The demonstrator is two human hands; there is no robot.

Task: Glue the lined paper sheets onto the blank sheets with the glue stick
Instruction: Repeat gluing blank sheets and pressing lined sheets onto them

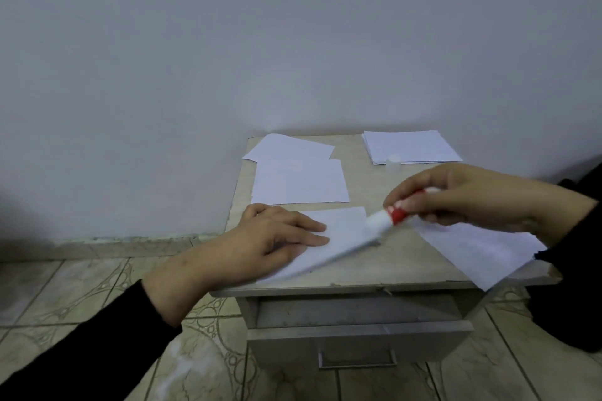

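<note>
My left hand lies flat on a white sheet at the front of the small table, fingers spread, pinning it down. My right hand grips a red and white glue stick whose white tip touches the sheet's right corner. Another sheet lies under my right wrist and hangs over the table's front right edge. Blank sheets lie at the back left, and a stack of lined sheets sits at the back right.
The glue stick's clear cap stands by the lined stack. The table is a small beige nightstand with a drawer slightly pulled out. A grey wall rises close behind it, and tiled floor lies around it.
</note>
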